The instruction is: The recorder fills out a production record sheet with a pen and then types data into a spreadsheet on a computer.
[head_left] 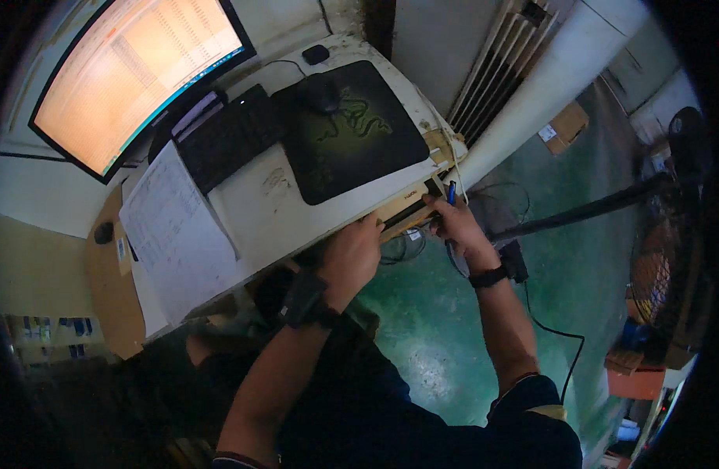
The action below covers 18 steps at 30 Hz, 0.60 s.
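At the desk's front edge, both hands hold a flat tan box (402, 205) with a dark strip along it. My left hand (353, 256) has its thumb and fingers closed on the box's left end. My right hand (456, 223) grips the right end with the thumb on top. A blue pen (452, 192) sticks up between the right hand's fingers. What lies inside the box, if anything, I cannot make out. Just beyond the box is a black mouse pad (359, 144) with a green pattern, and a black mouse (322, 95) rests on it.
On the white desk (254, 234) are a black keyboard (233, 137), handwritten paper sheets (176, 234) and a lit monitor (141, 70). A thick white pipe (559, 86) rises at the right. A fan (655, 273), a cardboard box (564, 129) and loose cables (547, 324) are on the right side.
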### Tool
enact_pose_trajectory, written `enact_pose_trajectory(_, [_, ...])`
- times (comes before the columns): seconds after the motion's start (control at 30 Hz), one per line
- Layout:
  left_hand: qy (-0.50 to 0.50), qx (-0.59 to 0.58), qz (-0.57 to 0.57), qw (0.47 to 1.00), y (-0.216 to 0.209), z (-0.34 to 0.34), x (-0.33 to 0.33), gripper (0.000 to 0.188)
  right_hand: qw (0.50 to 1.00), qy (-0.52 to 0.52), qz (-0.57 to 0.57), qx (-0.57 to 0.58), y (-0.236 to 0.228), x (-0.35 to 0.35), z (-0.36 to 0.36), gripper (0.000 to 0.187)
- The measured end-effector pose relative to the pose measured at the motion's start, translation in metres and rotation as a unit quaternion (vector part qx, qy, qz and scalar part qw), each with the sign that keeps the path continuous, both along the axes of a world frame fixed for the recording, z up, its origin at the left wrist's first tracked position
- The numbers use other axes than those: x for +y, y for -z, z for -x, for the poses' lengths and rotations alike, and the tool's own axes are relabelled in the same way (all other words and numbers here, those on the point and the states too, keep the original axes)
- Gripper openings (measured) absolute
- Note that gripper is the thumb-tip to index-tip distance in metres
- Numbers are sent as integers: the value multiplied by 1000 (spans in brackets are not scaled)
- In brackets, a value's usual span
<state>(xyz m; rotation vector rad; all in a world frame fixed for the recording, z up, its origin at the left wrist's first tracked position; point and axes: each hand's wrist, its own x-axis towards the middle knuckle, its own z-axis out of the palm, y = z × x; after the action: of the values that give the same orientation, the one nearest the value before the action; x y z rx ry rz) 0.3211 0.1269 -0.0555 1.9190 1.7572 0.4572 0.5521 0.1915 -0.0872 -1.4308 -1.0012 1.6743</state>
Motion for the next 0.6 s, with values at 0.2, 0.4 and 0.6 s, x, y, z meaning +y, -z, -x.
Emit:
enact_pose_trajectory(0.2, [-46,-72,-42,995,21,-8,-19,36,996,-35,74,-20,8,-18,-33,25])
enact_pose_trajectory(0.4, [0,105,-214,971,24,-24,-17,43,991,-12,69,-112,3,-52,-47,33])
enact_pose_trajectory(0.6, [34,55,-107,992,28,-18,-16,39,999,29,-12,-30,14,-54,-39,35])
